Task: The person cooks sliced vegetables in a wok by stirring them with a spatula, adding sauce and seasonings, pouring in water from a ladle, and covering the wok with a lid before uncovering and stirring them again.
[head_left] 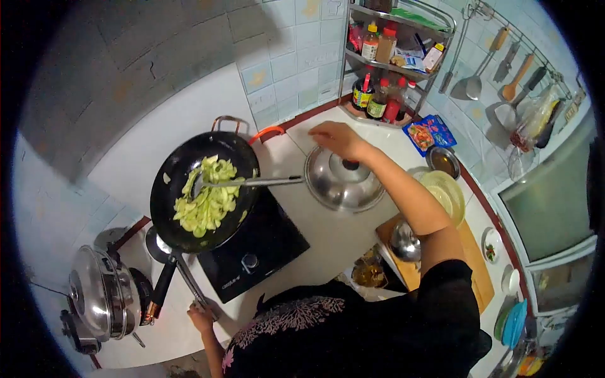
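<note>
Lying crosswise, spatula (270,181) handle rightward | right hand (340,140) above lid (326,188), fingers slightly apart | left hand (201,315): fingers, cannot tell

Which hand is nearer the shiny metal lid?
Right. The right hand is near the lid, at its far edge; the left hand is farther off, beside the stove.

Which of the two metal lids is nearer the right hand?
The domed lid on the counter, right of the wok; the other lid tops the steel pot at far left.
</note>
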`<state>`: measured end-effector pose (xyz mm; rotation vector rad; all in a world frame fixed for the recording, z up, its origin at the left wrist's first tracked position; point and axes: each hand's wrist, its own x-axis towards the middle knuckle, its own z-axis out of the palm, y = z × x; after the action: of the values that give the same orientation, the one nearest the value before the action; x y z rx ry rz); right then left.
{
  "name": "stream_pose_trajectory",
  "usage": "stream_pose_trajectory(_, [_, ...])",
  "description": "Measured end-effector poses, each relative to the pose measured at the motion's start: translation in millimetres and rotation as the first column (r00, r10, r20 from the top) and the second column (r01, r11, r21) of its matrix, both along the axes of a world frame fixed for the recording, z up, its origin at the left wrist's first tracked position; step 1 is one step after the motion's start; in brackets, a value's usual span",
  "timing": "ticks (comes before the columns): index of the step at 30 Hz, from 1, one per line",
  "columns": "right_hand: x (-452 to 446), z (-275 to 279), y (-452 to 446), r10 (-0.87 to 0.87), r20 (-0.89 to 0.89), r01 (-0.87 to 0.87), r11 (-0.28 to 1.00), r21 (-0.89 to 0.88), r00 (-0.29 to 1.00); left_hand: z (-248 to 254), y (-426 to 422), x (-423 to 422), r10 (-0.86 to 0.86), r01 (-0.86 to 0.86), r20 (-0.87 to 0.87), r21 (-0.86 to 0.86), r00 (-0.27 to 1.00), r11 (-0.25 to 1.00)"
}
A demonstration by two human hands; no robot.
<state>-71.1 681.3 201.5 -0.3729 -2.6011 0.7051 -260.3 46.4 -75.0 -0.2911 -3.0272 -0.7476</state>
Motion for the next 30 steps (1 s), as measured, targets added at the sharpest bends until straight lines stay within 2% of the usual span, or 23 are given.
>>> stream_pose_trajectory(2, [7, -27, 65, -0.138, -0.012, 0.133, 0.969, -0.208, 0.990, 1, -14, -3, 0.038, -0.042, -0.095, -0.035, 0.995, 0.999])
stream_pose_trajectory(4, [14, -45, 115, -0.276, -0.038, 0.237, 0.880, -0.412, 0.960, -2, -37, -11, 0.021, -0.031, -0.115, -0.087, 0.993, 0.996])
stream_pose_trajectory(6, [13, -80, 177, -0.457, -0.067, 0.315, 0.705, -0.635, 0.887, -14, -77, -23, 0.126, -0.124, -0.022, 0.065, 0.992, 0.990])
stream_pose_trajectory(7, [13, -98, 213, -0.478, -0.048, 0.325, 0.664, -0.674, 0.877, 6, -73, -11, 0.233, -0.263, 0.126, 0.337, 0.964, 0.904])
stream_pose_trajectory(8, [13, -111, 246, -0.499, -0.028, 0.334, 0.620, -0.710, 0.866, 29, -70, 1, 0.286, -0.403, 0.289, 0.558, 0.914, 0.725])
stream_pose_trajectory(9, [9, -118, 268, -0.564, -0.012, 0.409, 0.613, -0.676, 0.825, 36, -82, 0, 0.274, -0.417, 0.322, 0.573, 0.906, 0.706])
stream_pose_trajectory(10, [3, -124, 290, -0.627, -0.001, 0.481, 0.599, -0.640, 0.779, 49, -80, 6, 0.345, -0.482, 0.337, 0.598, 0.876, 0.641])
stream_pose_trajectory(12, [-21, -177, 373, -0.702, -0.111, 0.574, 0.652, -0.495, 0.703, 89, -77, 18, 0.472, -0.588, 0.371, 0.642, 0.800, 0.492])
stream_pose_trajectory(14, [-33, -150, 367, -0.778, -0.230, 0.750, 0.626, -0.212, 0.584, 118, -78, 39, 0.531, -0.541, 0.236, 0.641, 0.814, 0.545])
stream_pose_trajectory(15, [-42, -159, 384, -0.799, -0.294, 0.788, 0.586, -0.189, 0.524, 132, -84, 43, 0.493, -0.511, 0.215, 0.608, 0.843, 0.608])
stream_pose_trajectory(16, [-52, -171, 404, -0.812, -0.359, 0.823, 0.543, -0.171, 0.461, 140, -98, 46, 0.453, -0.475, 0.194, 0.573, 0.870, 0.667])
stream_pose_trajectory(18, [-67, -169, 414, -0.929, -0.252, 0.935, 0.315, -0.162, 0.269, 158, -94, 58, 0.470, -0.478, 0.170, 0.558, 0.866, 0.678])
stream_pose_trajectory(19, [-67, -166, 417, -0.915, -0.220, 0.895, 0.385, -0.223, 0.339, 167, -90, 62, 0.494, -0.491, 0.161, 0.562, 0.854, 0.666])
stream_pose_trajectory(20, [-73, -171, 422, -0.916, -0.288, 0.881, 0.365, -0.301, 0.280, 175, -87, 66, 0.508, -0.498, 0.152, 0.561, 0.848, 0.662])
stream_pose_trajectory(22, [-72, -163, 415, -0.959, -0.201, 0.873, 0.268, -0.407, 0.201, 186, -83, 70, 0.523, -0.506, 0.144, 0.555, 0.840, 0.660])
stream_pose_trajectory(25, [-70, -145, 396, -0.964, -0.069, 0.909, 0.267, -0.320, 0.258, 196, -76, 72, 0.534, -0.511, 0.136, 0.551, 0.835, 0.659])
stream_pose_trajectory(28, [-66, -138, 380, -0.876, 0.019, 0.798, 0.430, -0.422, 0.481, 204, -72, 73, 0.530, -0.499, 0.118, 0.549, 0.840, 0.670])
stream_pose_trajectory(30, [-68, -167, 387, -0.814, 0.028, 0.626, 0.423, -0.656, 0.580, 208, -69, 73, 0.525, -0.483, 0.100, 0.564, 0.845, 0.669])
